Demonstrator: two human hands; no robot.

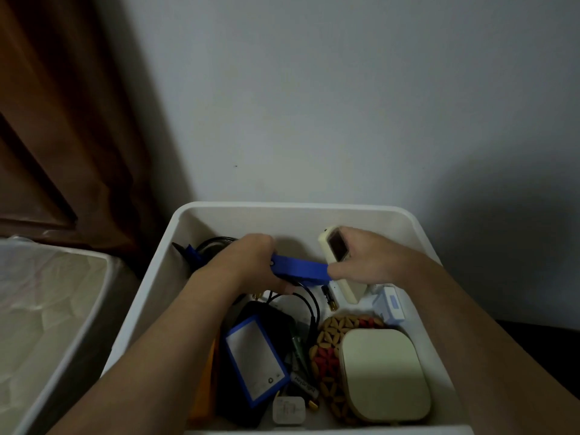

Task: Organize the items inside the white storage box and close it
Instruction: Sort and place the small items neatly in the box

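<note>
White storage box (301,211) open, against wall, lid not on it. Left hand (251,262) inside box, fingers curled round blue flat tool (301,271), held level above contents. Right hand (367,259) gripping cream remote control (337,262), tilted, screen end up; thumb touching blue tool's end. Below: black cable (309,301), battery (329,298), blue-framed card (255,361) on black pouch, beaded trivet (326,350) under cream rounded case (383,375), white plug (288,409), white adapter (390,304).
</note>
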